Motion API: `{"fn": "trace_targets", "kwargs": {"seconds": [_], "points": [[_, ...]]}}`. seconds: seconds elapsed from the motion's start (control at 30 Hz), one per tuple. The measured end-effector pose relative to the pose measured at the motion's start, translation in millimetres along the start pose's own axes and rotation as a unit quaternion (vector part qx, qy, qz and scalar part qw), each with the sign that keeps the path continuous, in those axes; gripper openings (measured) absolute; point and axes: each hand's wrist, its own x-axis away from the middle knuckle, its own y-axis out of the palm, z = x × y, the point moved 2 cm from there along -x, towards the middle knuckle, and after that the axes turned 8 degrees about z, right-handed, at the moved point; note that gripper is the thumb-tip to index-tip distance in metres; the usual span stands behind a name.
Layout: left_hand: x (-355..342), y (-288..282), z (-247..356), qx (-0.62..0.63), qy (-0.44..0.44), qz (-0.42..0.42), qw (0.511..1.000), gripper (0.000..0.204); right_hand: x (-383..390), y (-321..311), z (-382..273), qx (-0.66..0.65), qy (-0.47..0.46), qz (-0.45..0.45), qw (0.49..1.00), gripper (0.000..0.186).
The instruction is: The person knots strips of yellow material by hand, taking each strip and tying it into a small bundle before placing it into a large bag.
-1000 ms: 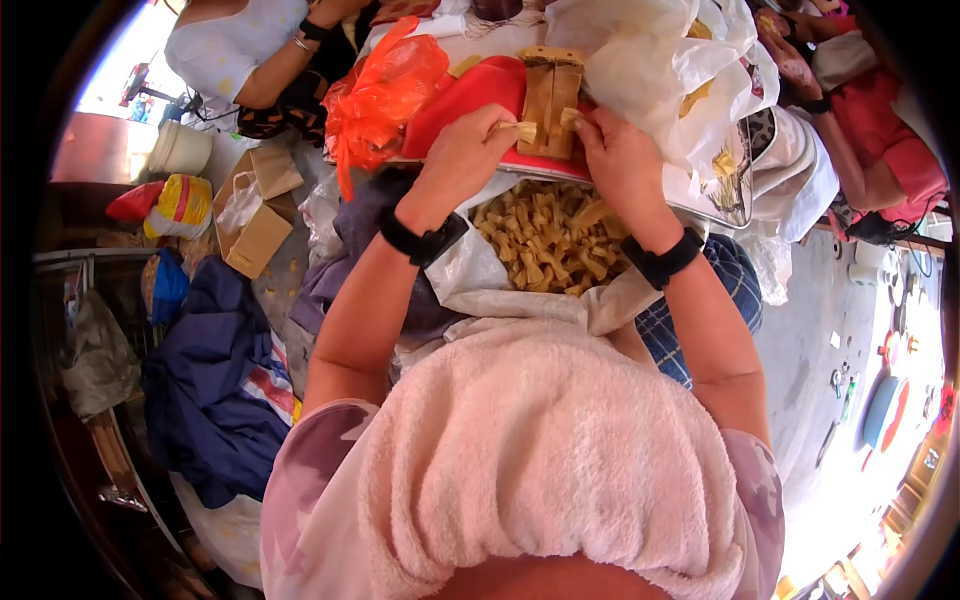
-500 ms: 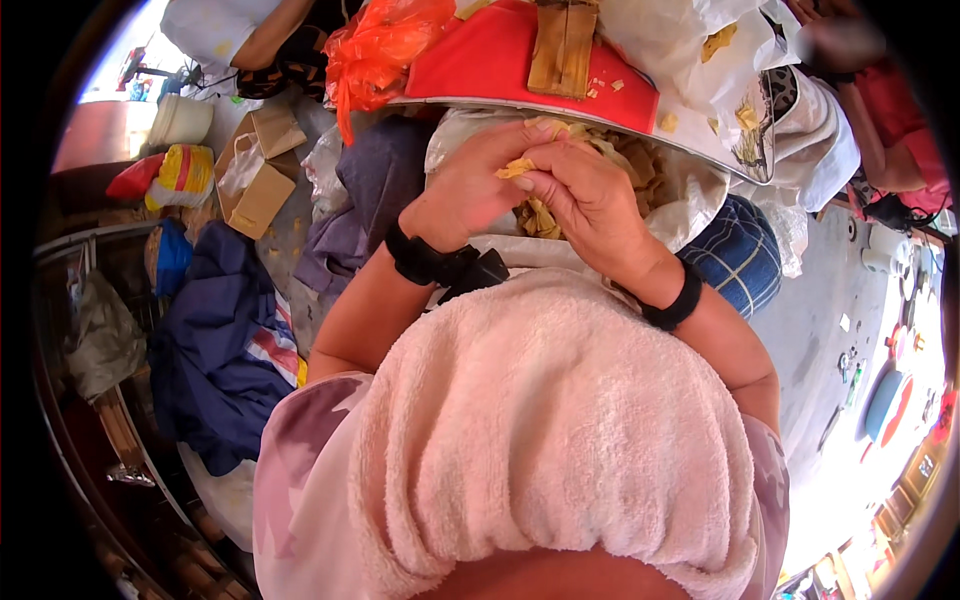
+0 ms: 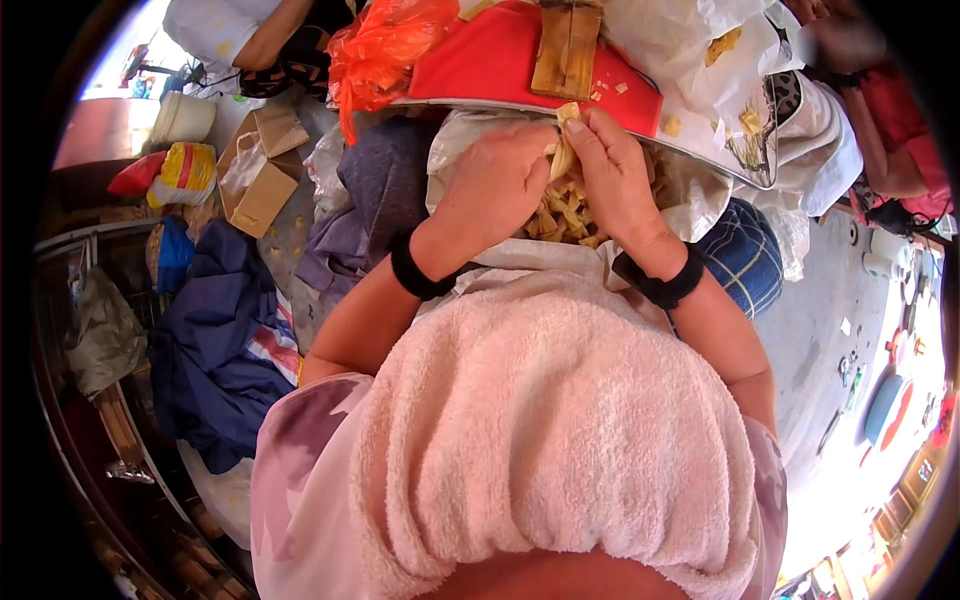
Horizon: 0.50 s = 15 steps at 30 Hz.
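A pale yellow folded strip (image 3: 563,158), perhaps paper, stands between my two hands over my lap. My left hand (image 3: 497,185) is closed, its curled fingers against the strip's left side. From the right, my right hand (image 3: 618,178) pinches the strip's upper end between thumb and fingers. Beneath them, a heap of similar yellow folded pieces (image 3: 567,213) lies in a white sack (image 3: 700,185). The hands hide part of the heap.
Just beyond my hands, a tray-like board with a red surface (image 3: 470,65) carries a brown wooden block (image 3: 568,50). White plastic (image 3: 670,45) and an orange-red bag (image 3: 385,50) flank it. A cardboard box (image 3: 262,190) stands left. Other people's arms (image 3: 272,35) show at both far sides.
My hands have drawn slightly apart and turned, with a longer folded strip now upright between them. More of the heap below shows.
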Motion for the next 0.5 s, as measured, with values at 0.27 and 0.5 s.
{"fn": "trace_targets", "kwargs": {"seconds": [0.27,0.5], "points": [[-6,-7,9,-0.019,0.221,0.229,0.948,0.026,3,-2,-19,-0.417,0.394,-0.227,0.787,0.020],[-4,-16,0,0.398,-0.114,0.004,0.910,0.015,14,-17,-55,0.234,-0.179,-0.065,0.953,0.022]]}}
